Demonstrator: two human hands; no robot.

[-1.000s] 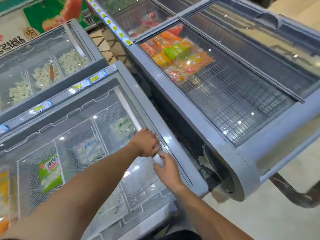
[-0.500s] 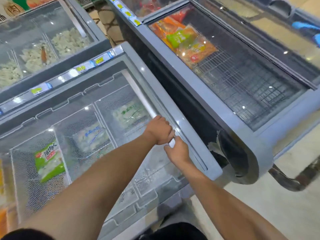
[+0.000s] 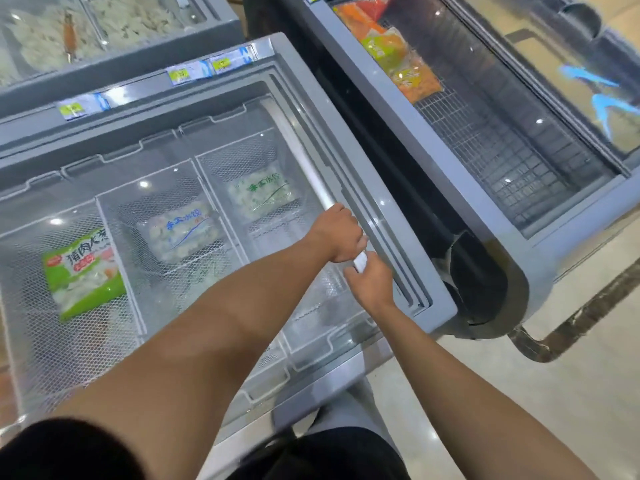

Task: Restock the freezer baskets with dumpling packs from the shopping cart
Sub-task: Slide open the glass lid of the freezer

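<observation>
A grey chest freezer (image 3: 398, 216) lies below me under a sliding glass lid. Both hands grip the lid's white handle bar (image 3: 304, 168) near its right edge: my left hand (image 3: 341, 237) is closed on it from above, my right hand (image 3: 370, 282) closed on it just below. Through the glass I see wire baskets (image 3: 114, 271) holding a green dumpling pack (image 3: 83, 271), a clear pack with blue lettering (image 3: 180, 230) and a clear pack with green lettering (image 3: 263, 194). No shopping cart is in view.
A second freezer (image 3: 519, 237) stands to the right with orange and green packs (image 3: 398, 57) at its far end and bare wire racks. Another freezer (image 3: 104, 26) with loose dumplings is behind. Yellow price tags (image 3: 194, 72) line the rim. Tiled floor lies at the lower right.
Both hands stay closed on the lid handle. The view has tilted down and moved closer, and the handle now sits further left of the freezer's right rim.
</observation>
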